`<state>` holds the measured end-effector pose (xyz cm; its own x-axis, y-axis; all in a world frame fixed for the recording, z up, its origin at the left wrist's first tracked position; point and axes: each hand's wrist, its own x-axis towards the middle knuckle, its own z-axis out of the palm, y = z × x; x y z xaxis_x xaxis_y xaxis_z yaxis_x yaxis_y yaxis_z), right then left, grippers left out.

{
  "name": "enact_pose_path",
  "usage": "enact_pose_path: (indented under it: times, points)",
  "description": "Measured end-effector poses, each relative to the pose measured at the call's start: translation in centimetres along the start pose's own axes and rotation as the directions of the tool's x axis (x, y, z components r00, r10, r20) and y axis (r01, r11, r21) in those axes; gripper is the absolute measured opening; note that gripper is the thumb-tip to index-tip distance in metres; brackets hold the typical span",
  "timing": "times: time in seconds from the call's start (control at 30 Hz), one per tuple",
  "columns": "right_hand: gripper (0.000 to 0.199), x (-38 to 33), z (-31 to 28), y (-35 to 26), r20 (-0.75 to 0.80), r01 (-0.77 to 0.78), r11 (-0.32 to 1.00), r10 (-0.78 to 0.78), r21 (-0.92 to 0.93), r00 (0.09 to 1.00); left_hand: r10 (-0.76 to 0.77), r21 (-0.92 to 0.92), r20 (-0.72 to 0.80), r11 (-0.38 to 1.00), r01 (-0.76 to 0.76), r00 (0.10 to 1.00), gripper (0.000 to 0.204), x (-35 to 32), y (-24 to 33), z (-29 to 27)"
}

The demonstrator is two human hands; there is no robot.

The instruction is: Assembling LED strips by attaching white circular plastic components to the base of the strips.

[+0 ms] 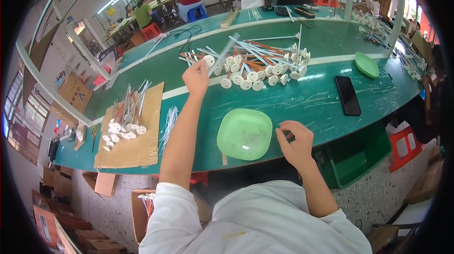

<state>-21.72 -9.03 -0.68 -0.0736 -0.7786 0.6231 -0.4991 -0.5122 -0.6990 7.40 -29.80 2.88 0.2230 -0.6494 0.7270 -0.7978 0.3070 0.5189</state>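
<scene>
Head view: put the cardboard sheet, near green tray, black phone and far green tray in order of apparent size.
1. Cardboard sheet
2. Near green tray
3. Black phone
4. Far green tray: somewhat smaller here, but farther off, so true size is unsure.

Left grip [196, 77] apparently on blurred strip [226, 51], right grip [295, 141] beside dish [244, 131]

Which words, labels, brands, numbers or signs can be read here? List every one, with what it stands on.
None can be read clearly enough to quote.
Cardboard carton at the far left: dark printed marks, too small and blurred to read.
Smartphone: dark screen, no lettering visible.
Square green dish beside the right hand: no lettering visible.
White discs on the piled rods: no lettering can be made out.
</scene>
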Motion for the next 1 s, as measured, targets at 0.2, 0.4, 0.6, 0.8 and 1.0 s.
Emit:
enact_pose_path:
  times: [0.2, 0.4, 0.6, 0.8, 1.0]
  points:
    - [0.015, 3.9, 2.0, -2.5, -0.001, 0.028, 0.988, -0.028, 0.153, 1.0, -0.355, -0.755, 0.188, 0.544, 0.366, 0.916, 0.03, -5.6, 7.8, -6.2]
    - [0.026, 5.1, 4.4, -7.8, -0.043, 0.164, 0.916, -0.159, 0.366, 0.986, -0.278, -0.707, 0.184, 0.629, 0.323, 0.943, 0.03, -16.1, 12.6, -10.7]
    - [0.036, 1.8, 4.3, -6.9, -0.029, 0.524, 0.752, -0.561, 0.401, 0.827, -0.06, -0.902, 0.422, -0.129, 0.412, 0.905, 0.04, -20.8, 12.4, -13.8]
    - [0.039, -0.6, 4.2, -6.3, 0.026, 0.547, 0.794, -0.573, 0.265, 0.819, -0.045, -0.848, 0.53, -0.054, 0.528, 0.847, 0.043, -23.9, 11.2, -14.0]
    - [0.032, 1.4, 2.7, -6.2, 0.338, 0.38, 0.816, -0.539, 0.436, 0.772, -0.13, -0.835, 0.549, -0.091, 0.542, 0.825, 0.048, -24.6, 9.7, -16.1]
